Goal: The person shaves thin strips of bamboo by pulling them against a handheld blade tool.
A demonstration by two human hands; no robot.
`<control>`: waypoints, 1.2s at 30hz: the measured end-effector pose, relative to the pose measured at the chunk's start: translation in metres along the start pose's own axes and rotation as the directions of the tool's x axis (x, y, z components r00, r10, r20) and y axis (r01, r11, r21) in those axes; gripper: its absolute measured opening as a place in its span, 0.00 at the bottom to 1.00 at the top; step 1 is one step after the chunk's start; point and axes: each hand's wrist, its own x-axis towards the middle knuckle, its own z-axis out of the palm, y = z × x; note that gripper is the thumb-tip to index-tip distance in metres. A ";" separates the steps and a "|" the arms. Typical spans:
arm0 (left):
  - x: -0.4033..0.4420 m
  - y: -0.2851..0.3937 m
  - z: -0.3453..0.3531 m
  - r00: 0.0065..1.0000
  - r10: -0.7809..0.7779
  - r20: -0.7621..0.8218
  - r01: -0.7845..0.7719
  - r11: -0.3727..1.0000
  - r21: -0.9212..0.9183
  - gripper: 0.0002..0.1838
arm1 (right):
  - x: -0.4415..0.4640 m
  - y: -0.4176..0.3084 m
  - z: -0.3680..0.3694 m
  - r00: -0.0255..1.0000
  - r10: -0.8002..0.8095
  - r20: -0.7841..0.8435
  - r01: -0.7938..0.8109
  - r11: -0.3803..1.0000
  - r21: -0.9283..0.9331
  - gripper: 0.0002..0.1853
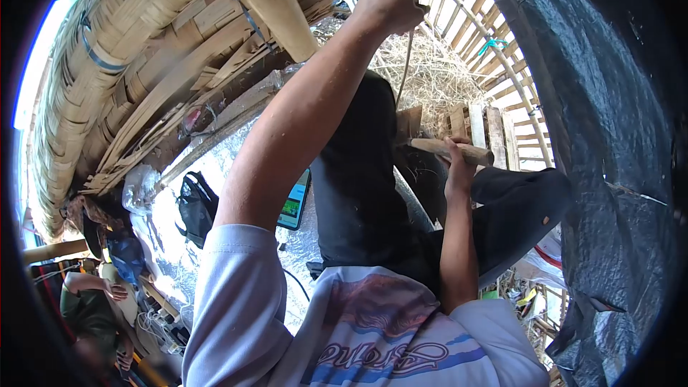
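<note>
My left hand (390, 6) is raised at the top of the view, its fingers closed around a thin bamboo strip (409, 57). From that fist the strip runs down past my knee. Its lower end meets the broad dark blade of a knife (448, 149) with a thick wooden handle. Around this handle my right hand (459, 166) is wrapped, low beside my bent leg. The blade is partly in shadow, so I cannot tell whether its edge touches the strip.
Straw-like shavings (437, 72) lie beyond my legs, near a slatted bamboo wall (502, 50). Woven bamboo (136, 50) rises at left. A phone (294, 201) and a black bag (197, 208) lie by my left side. Another person (93, 308) sits at lower left. Dark plastic sheeting (609, 100) hangs at right.
</note>
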 end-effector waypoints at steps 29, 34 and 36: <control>0.022 0.006 -0.002 0.984 -0.049 0.170 0.064 0.994 -0.085 0.20 | 0.038 0.034 -0.021 0.995 0.082 -0.050 -0.088 0.989 -0.116 0.11; 0.011 0.006 -0.005 0.981 -0.064 0.181 0.069 0.997 -0.022 0.19 | 0.025 0.040 -0.020 0.995 0.079 -0.063 -0.088 0.983 -0.161 0.11; 0.007 0.004 -0.004 0.989 -0.035 0.144 0.034 0.999 0.012 0.18 | 0.022 0.039 -0.012 0.994 0.060 -0.089 -0.073 0.986 -0.151 0.10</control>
